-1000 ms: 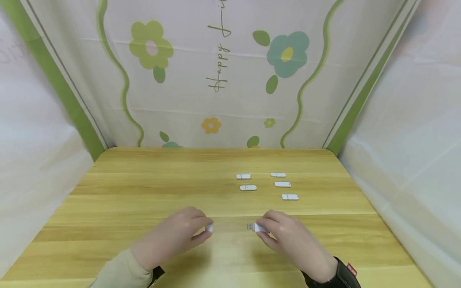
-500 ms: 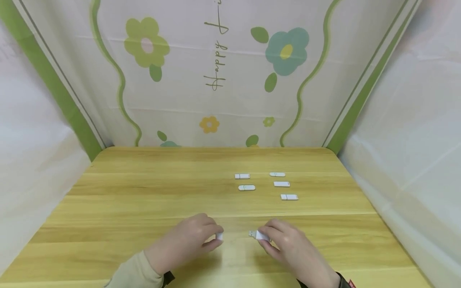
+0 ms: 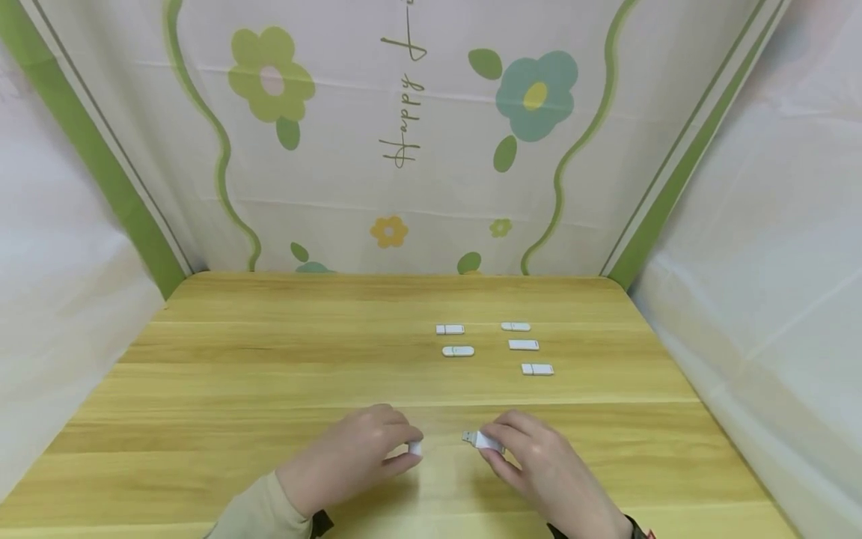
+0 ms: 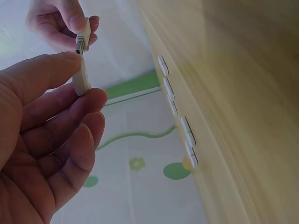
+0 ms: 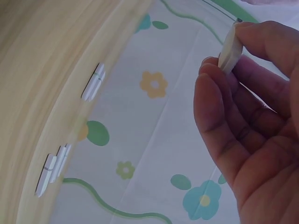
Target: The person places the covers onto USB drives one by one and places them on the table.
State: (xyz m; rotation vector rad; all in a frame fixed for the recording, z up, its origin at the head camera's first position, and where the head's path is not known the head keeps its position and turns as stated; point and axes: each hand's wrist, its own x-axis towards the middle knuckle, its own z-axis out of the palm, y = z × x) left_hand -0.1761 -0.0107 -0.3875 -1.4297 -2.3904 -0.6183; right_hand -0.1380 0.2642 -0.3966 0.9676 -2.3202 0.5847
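Between thumb and fingers, my left hand (image 3: pixel 360 453) pinches a small white USB stick cap (image 4: pixel 81 80). My right hand (image 3: pixel 542 468) grips a white USB stick (image 3: pixel 489 441) by its body. Its bare metal plug (image 3: pixel 468 436) points left toward the cap, and a short gap separates the two in the head view. Both hands are above the table. In the right wrist view, the stick's white body (image 5: pixel 231 50) shows between thumb and fingertips. My fingers cover part of the cap and part of the stick.
Beyond my hands, several white USB sticks lie on the wooden table (image 3: pixel 269 367). Two are at the middle, including a rounded one (image 3: pixel 459 351); others, such as a squared one (image 3: pixel 537 370), lie farther right. Patterned white cloth (image 3: pixel 431 187) walls the back and sides.
My left hand has moved right and nearer to me with the cap, narrowing the gap to the plug. The right hand has come slightly nearer to me, still holding the stick.
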